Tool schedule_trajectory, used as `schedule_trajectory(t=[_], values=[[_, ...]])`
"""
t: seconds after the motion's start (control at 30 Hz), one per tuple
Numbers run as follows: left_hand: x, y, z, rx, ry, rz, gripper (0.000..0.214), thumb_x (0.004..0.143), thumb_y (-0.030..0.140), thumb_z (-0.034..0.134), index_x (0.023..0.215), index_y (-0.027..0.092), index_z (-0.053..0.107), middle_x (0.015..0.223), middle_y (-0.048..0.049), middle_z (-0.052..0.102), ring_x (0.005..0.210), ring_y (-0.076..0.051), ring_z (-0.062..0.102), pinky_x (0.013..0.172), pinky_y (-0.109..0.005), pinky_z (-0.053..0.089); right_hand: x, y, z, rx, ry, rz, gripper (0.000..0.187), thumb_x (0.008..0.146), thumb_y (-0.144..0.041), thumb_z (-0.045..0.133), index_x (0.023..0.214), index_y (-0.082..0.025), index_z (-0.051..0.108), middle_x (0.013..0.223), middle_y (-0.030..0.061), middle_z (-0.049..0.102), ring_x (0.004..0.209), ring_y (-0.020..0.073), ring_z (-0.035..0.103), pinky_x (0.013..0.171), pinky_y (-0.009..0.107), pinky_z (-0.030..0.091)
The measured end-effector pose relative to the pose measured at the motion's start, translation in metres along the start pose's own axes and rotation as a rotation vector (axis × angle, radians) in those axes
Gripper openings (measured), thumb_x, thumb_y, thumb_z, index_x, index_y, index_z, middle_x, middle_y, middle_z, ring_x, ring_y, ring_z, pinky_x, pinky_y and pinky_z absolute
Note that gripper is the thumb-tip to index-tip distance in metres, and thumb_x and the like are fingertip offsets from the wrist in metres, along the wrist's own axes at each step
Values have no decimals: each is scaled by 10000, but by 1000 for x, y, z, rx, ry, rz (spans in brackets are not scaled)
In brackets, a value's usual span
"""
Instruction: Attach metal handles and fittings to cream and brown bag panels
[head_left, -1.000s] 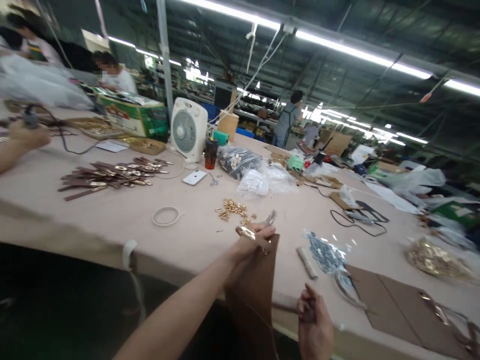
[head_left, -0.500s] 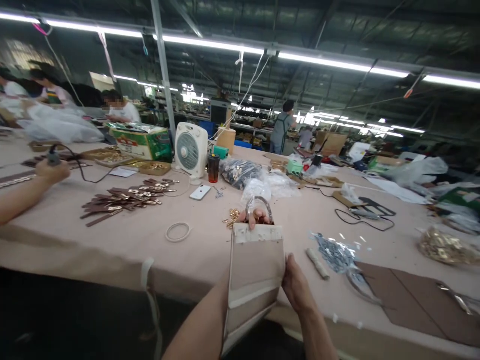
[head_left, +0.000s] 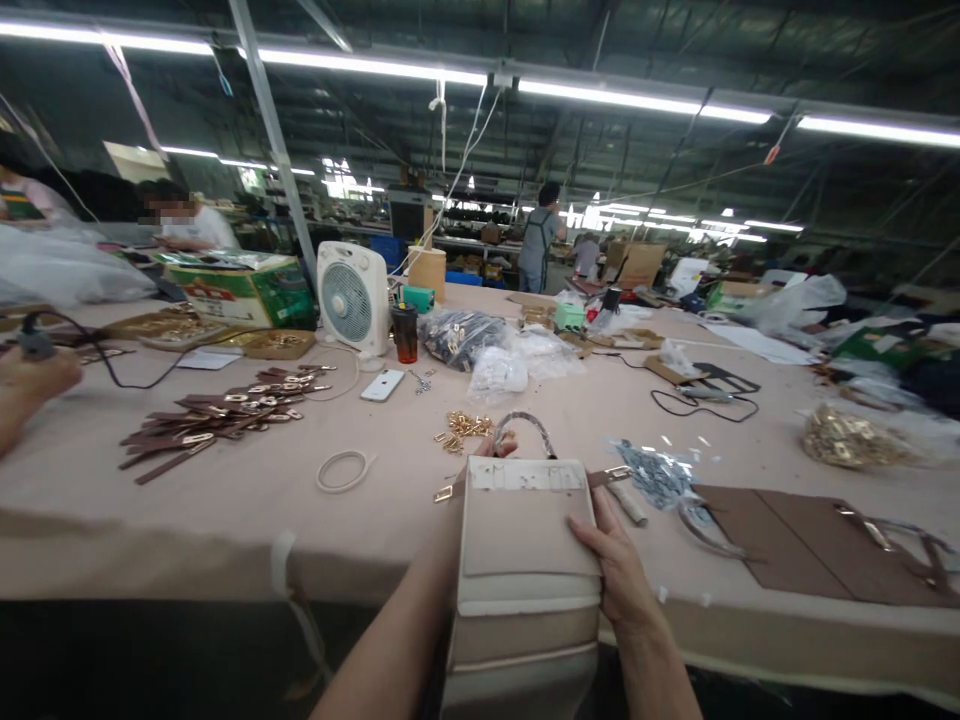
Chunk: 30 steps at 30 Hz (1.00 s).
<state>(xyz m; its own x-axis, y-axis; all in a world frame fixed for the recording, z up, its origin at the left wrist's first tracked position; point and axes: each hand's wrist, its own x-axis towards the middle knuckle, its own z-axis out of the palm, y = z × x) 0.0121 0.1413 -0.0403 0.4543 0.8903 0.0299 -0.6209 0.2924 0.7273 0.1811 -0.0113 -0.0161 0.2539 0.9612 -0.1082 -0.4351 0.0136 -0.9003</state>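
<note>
Holding, over the near edge of one cloth-covered table [head_left: 409, 430], one bag piece [head_left: 525, 530], pinching its right edge in the right hand [head_left: 621, 565], thumb on the pale face, and reaching behind its top with the left hand [head_left: 507, 448], too hidden to tell how far open, near one looped handle [head_left: 541, 429] and two metal-ended tabs [head_left: 601, 480].

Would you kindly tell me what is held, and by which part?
A pale panel: the right hand grips its right edge; the left hand's grip is mostly hidden.
</note>
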Motion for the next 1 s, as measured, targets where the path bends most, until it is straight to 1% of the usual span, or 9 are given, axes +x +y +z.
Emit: schedule_trajectory(t=[0.07, 0.17, 0.27, 0.33, 0.4, 0.53, 0.67, 0.83, 1.0], values=[[-15, 5, -13, -51, 44, -39, 547, 940, 665, 536, 1138, 172, 663, 1110, -116, 747, 977, -262, 723, 866, -386, 584, 6, -2, -10, -68, -19, -25, 810, 740, -382, 860, 1479, -321, 534, 1522, 41, 588, 1345, 341, 595, 1109, 486, 507], [-41, 11, -26, -221, 108, -118, 683, 915, 735, 533, 1315, 183, 583, 1351, -149, 668, 1116, -274, 703, 923, -421, 597, 16, 1, -28, -161, 1, -49, 767, 725, -364, 850, 1437, -315, 569, 1532, 30, 577, 1403, 318, 542, 1166, 464, 449], [-58, 9, -26, -157, 153, -204, 647, 870, 589, 722, 1365, 204, 563, 1488, -152, 577, 1156, -266, 693, 882, -389, 623, 21, 1, -41, -257, 28, -36, 764, 707, -330, 827, 1428, -308, 575, 1491, 24, 615, 1384, 305, 560, 1180, 450, 428], [-64, 3, -20, 10, 199, -228, 568, 790, 345, 859, 1286, 202, 620, 1451, -128, 610, 1124, -228, 704, 846, -298, 619, 22, -5, -45, -317, 23, 13, 720, 709, -322, 804, 1399, -282, 602, 1422, 39, 668, 1322, 314, 610, 1161, 456, 441], [-70, -6, -12, 110, 243, -258, 525, 716, 195, 898, 1186, 183, 665, 1330, -111, 685, 1050, -191, 721, 821, -233, 604, 20, -14, -49, -358, 26, 66, 661, 706, -321, 792, 1347, -260, 643, 1355, 47, 710, 1265, 326, 648, 1135, 458, 460], [-82, -19, 0, 99, 256, -329, 498, 705, 223, 895, 1154, 189, 682, 1162, -87, 752, 933, -173, 741, 794, -243, 606, 16, -32, -58, -345, 60, 93, 580, 680, -307, 810, 1251, -257, 714, 1279, 42, 748, 1248, 350, 653, 1116, 461, 467], [-84, -24, -3, 179, 259, -217, 517, 666, 236, 905, 1133, 188, 689, 1150, -93, 766, 999, -212, 743, 885, -309, 602, 20, -27, -63, -318, 34, 81, 592, 664, -280, 831, 1246, -272, 723, 1281, 40, 745, 1228, 347, 661, 1116, 485, 460], [-69, -23, -26, 539, 237, -90, 491, 678, 175, 832, 1152, 155, 707, 1117, -116, 787, 1045, -264, 738, 972, -396, 573, 32, 10, -62, -309, -33, -32, 593, 709, -338, 832, 1277, -244, 690, 1359, 79, 698, 1287, 314, 619, 1128, 478, 449], [-58, -22, -48, 854, 199, 57, 425, 701, 143, 743, 1126, 159, 743, 1228, -125, 754, 1170, -293, 696, 1110, -468, 494, 44, 46, -68, -519, 63, -139, 663, 763, -390, 783, 1372, -206, 598, 1382, 120, 657, 1128, 300, 683, 1003, 475, 538]])
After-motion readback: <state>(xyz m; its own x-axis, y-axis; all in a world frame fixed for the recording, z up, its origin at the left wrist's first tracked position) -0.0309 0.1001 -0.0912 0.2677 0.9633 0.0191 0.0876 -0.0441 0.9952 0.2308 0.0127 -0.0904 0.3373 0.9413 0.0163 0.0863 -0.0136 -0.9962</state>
